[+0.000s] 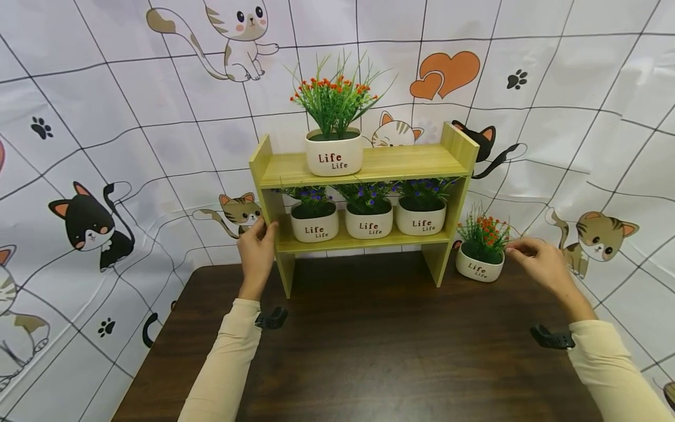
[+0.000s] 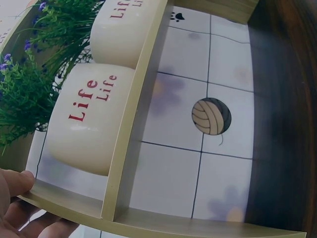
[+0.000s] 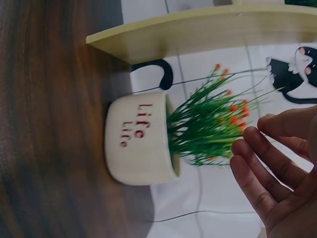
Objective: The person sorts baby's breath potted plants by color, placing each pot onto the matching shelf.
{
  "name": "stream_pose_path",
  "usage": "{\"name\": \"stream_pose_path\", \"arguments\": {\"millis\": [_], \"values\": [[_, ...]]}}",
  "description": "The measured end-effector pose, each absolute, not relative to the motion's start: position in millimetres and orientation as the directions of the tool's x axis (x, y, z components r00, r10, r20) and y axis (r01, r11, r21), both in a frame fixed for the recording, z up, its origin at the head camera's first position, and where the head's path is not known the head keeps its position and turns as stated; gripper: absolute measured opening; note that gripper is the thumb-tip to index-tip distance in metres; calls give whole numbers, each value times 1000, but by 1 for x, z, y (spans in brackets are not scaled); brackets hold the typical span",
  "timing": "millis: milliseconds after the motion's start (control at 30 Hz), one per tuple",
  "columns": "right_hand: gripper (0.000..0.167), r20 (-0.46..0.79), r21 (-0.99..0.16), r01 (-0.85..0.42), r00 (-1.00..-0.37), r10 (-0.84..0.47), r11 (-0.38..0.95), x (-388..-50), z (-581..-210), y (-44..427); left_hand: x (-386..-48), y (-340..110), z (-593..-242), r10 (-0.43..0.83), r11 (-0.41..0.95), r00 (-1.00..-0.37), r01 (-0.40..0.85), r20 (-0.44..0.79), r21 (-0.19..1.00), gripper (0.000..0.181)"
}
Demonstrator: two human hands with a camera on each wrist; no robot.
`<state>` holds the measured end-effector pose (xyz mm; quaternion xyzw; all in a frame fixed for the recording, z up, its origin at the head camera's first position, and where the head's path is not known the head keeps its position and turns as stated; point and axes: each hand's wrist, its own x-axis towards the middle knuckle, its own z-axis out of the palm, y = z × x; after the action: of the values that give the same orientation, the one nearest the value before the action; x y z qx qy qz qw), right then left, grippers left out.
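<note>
A small two-tier wooden shelf [image 1: 364,240] stands on the table against the wall. My left hand [image 1: 256,252] pinches its left side panel, thumb on the inner side and fingers outside; in the left wrist view the thumb [image 2: 19,182] lies at the panel's edge. On the table right of the shelf sits a white potted plant [image 1: 480,266] with orange flowers, marked "Life". My right hand [image 1: 540,264] is beside its foliage, fingers loosely bent and holding nothing. In the right wrist view the fingertips [image 3: 238,146] are close to the flowers; whether they touch cannot be told.
Three white pots with purple flowers, such as the middle pot [image 1: 369,223], line the shelf's lower tier. Another orange-flowered pot [image 1: 334,155] stands left of centre on the top tier. The dark wooden table [image 1: 379,351] meets a cat-patterned wall covering [image 1: 174,146].
</note>
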<state>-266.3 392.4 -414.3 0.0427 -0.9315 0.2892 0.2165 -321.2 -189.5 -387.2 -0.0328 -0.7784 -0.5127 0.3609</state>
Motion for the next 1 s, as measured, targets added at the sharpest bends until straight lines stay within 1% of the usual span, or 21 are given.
{"name": "stream_pose_path", "arguments": {"millis": [300, 367, 533, 633, 833, 933, 1000], "values": [[26, 369, -559, -143, -925, 90, 817, -279, -443, 401, -320, -190, -386, -316, 495, -732, 416, 604, 763, 18], [36, 325, -589, -111, -940, 109, 801, -282, -449, 402, -320, -190, -386, -318, 497, -729, 416, 606, 761, 18], [73, 153, -669, -16, -981, 116, 743, -289, -461, 404, -321, -190, -387, -321, 490, -736, 409, 596, 770, 18], [90, 84, -699, 13, -991, 101, 715, -296, -467, 405, -322, -190, -388, -322, 475, -749, 401, 579, 784, 20], [110, 15, -751, 48, -996, 89, 659, -308, -482, 405, -320, -191, -388, -328, 457, -755, 400, 568, 795, 24], [117, -11, -774, 71, -995, 98, 629, -311, -489, 403, -321, -190, -389, -326, 456, -755, 401, 569, 794, 26], [118, -2, -788, 64, -995, 102, 613, -313, -493, 402, -321, -190, -389, -324, 453, -756, 403, 568, 795, 27]]}}
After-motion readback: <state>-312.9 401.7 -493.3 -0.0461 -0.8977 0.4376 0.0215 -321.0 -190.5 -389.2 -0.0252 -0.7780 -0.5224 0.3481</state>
